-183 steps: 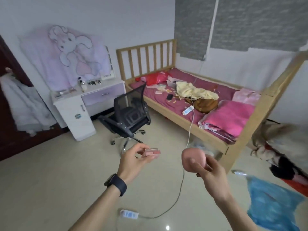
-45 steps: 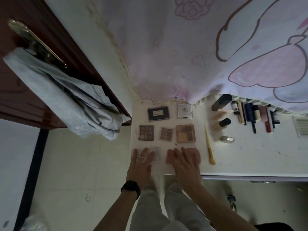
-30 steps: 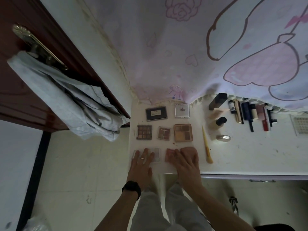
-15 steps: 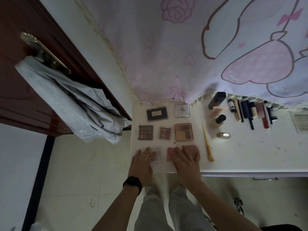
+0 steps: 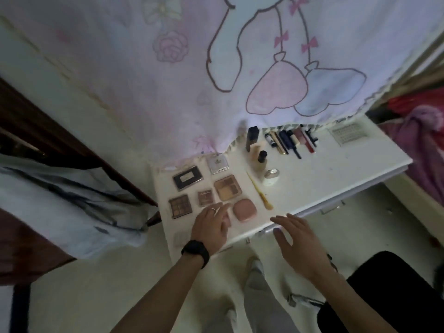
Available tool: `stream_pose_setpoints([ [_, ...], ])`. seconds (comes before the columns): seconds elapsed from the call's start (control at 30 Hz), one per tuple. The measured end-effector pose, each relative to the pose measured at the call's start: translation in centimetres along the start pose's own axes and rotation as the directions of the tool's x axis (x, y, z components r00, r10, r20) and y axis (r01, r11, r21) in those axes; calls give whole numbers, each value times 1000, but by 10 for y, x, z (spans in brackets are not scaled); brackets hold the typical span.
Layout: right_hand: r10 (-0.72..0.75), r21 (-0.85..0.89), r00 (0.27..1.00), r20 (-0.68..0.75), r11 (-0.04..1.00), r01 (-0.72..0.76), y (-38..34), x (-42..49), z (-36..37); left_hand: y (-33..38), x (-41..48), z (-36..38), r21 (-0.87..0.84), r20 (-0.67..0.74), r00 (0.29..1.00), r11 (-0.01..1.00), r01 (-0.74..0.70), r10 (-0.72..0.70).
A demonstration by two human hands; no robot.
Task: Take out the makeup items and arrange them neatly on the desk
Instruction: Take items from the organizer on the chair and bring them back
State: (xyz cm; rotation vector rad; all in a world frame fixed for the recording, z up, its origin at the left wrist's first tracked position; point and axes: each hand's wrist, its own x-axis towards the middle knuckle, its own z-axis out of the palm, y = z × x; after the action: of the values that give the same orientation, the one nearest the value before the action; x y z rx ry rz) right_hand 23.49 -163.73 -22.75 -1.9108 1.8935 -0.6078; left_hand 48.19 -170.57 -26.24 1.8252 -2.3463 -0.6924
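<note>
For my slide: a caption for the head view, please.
Left hand rests beside a pink compact on the desk; right hand hovers open.

On the bench (image 5: 324, 174), the rounded compact (image 5: 245, 209) lies near the front edge. Directly behind it lies the large palette (image 5: 227, 187). Behind and left of it lies the small palette (image 5: 206, 197), and farther left the grid palette (image 5: 180, 206). Farther back from it, toward the wall, lie the flat case (image 5: 188, 180) and the square compact (image 5: 218, 163). Just right of it lies the stick (image 5: 259, 194). Behind and right of it stand the bottle (image 5: 260, 161) and jar (image 5: 271, 174), with the row of tubes (image 5: 290, 141) farthest back. The left hand (image 5: 211, 227) rests on the bench just left of it. The right hand (image 5: 300, 239) is before and right of it, past the bench edge.
</note>
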Motion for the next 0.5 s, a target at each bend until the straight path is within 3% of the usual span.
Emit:
stream_pose_setpoints([
  [0.13,219,63,963,-157,975,-212,-5,-63,-58,69,2,-10,-76,-5,977,974,-212,213],
  [0.23,403,135,884,-237,915,-381,-8,-120,-100,138,-6,-20,-142,0,905,895,-422,426],
  [0.33,517,156,762,-391,853,-499,-6,-185,-141,220,-20,-22,-161,10,748,739,-654,664],
  [0.4,566,169,666,-486,809,-563,-4,-226,-165,272,-32,-19,-168,36,667,662,-730,745],
  [0.5,609,203,471,-638,723,-660,-2,-300,-200,357,-66,-6,-199,58,495,496,-845,867],
])
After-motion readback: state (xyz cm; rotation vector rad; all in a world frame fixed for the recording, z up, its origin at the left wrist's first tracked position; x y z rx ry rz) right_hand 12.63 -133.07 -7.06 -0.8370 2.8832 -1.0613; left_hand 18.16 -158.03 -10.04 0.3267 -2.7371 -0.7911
